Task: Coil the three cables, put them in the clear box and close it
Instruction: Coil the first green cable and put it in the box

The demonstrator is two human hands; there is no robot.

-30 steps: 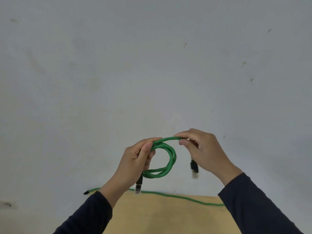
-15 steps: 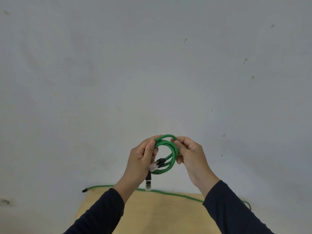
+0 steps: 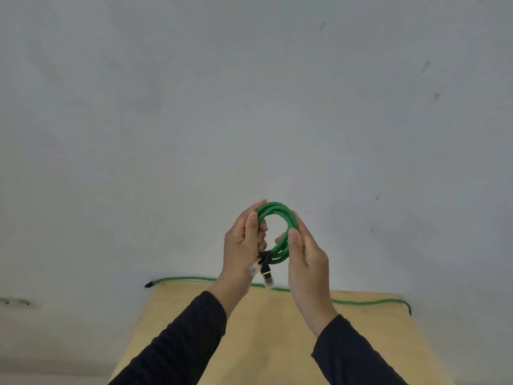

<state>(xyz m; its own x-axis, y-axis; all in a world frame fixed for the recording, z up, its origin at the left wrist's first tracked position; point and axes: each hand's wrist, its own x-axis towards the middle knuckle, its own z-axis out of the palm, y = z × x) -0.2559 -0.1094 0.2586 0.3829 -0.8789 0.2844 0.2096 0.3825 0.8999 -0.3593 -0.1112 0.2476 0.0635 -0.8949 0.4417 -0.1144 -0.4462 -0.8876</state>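
Fingers of both hands, left hand and right hand, are pinched around the green coil above the table; loops could spring loose if grip is eased.

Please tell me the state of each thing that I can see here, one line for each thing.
Coiled green cable: wound in loops, held in the air by both hands, both plugs hanging below.
Second green cable: uncoiled, lying along the far edge of the wooden table.
Left hand: closed on the coil's left side.
Right hand: closed on the coil's right side.
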